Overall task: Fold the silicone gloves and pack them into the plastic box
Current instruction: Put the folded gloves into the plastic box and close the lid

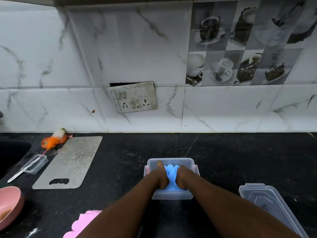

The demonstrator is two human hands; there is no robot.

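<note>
I see my two bare forearms; left hand (158, 177) and right hand (183, 178) wear no gloves, rings, watch or sleeves that I can make out.

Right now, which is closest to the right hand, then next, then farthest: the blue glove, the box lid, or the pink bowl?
From the right hand:
1. Blue glove, touching it, inside the plastic box.
2. Box lid, off to the right on the counter.
3. Pink bowl, far left edge.
</note>
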